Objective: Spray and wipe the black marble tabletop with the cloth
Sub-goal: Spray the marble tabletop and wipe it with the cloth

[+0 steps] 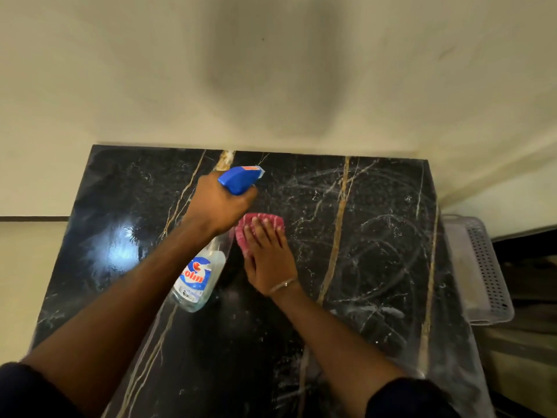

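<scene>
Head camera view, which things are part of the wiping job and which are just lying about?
Job: spray bottle in left hand; pink cloth under right hand; black marble tabletop.
Lying about: grey perforated basket right of the tabletop.

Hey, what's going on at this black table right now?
A person is cleaning the black marble tabletop. The left hand holds a spray bottle by its blue trigger head, lifted off the surface, with the nozzle pointing toward the far edge. The right hand presses flat on a pink cloth lying on the marble. Whitish swirl streaks cover the right half. A grey perforated basket sits beside the table's right edge.
</scene>
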